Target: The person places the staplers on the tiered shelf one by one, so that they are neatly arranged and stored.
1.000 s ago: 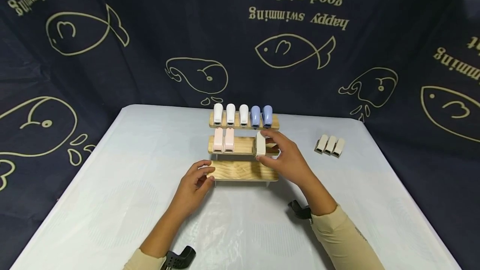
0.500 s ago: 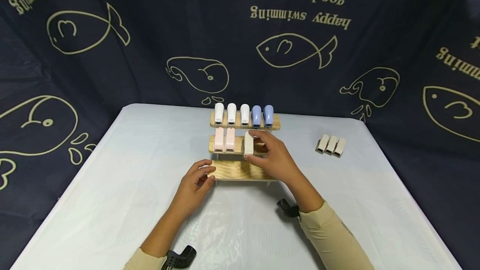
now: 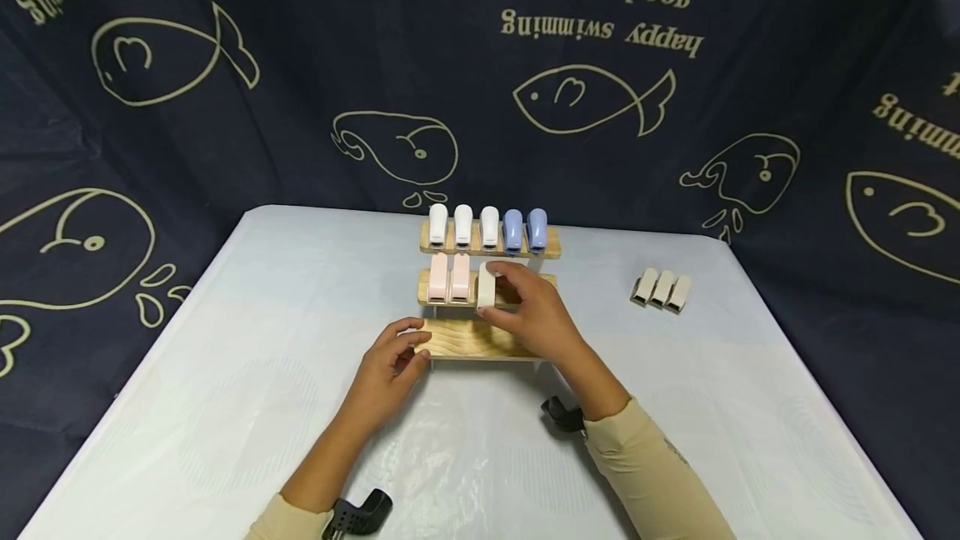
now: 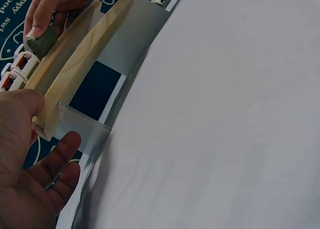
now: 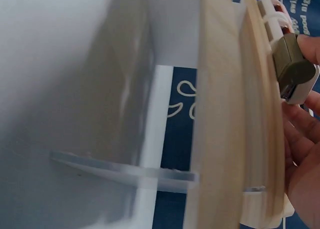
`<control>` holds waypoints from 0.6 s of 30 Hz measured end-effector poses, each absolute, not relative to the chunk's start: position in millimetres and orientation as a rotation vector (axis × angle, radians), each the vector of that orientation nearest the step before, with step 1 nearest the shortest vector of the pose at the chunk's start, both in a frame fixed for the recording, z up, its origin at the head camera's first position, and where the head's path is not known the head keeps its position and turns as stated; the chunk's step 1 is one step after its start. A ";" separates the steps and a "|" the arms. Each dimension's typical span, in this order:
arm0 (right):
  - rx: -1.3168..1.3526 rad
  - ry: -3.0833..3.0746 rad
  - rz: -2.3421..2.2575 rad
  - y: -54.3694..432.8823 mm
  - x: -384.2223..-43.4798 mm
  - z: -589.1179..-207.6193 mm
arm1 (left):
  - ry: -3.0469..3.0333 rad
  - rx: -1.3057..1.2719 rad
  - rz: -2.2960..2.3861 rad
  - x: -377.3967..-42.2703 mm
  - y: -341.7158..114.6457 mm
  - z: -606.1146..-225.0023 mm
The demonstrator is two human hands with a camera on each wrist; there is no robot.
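Observation:
My right hand pinches a cream mini stapler between thumb and fingers at the middle shelf of a three-tier wooden stand. Beside it on that shelf stand two pink staplers. The right wrist view shows the held stapler's grey-brown underside by the shelf edge; whether it touches the wood, I cannot tell. At the left end of the lowest shelf, my left hand grips the board's corner, its thumb against the wood in the left wrist view.
Three white staplers and two blue ones line the top shelf. Three more cream staplers lie in a row on the white table to the right. A dark patterned cloth hangs behind.
My right hand has slid the cream stapler leftward along the middle shelf, closer to the pink ones. The left hand stays at the stand's left end.

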State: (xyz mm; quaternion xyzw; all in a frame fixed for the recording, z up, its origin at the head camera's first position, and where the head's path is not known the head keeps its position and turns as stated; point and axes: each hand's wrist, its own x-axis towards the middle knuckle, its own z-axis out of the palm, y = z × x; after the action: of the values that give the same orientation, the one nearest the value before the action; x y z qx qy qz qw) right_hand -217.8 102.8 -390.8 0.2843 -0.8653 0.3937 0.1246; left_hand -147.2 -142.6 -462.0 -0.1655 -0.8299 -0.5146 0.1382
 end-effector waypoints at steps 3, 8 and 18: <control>0.818 -2.504 1.163 100.3 -216.8 -393.7 | -2.391 -0.478 -1.490 -147.4 -142.6 -462.0; 0.804 -2.459 1.219 99.0 -213.9 -398.3 | -2.396 -0.477 -1.500 -148.4 -141.5 -462.4; 0.815 -2.400 1.209 95.8 -212.1 -403.6 | -2.416 -0.468 -1.485 -148.2 -141.8 -463.2</control>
State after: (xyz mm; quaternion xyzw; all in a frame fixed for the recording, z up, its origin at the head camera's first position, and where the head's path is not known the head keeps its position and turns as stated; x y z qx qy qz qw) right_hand -212.1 95.8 -403.6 0.2863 -0.8427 0.4246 0.1661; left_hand -148.2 -141.8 -463.2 -0.1614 -0.8330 -0.5121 0.1334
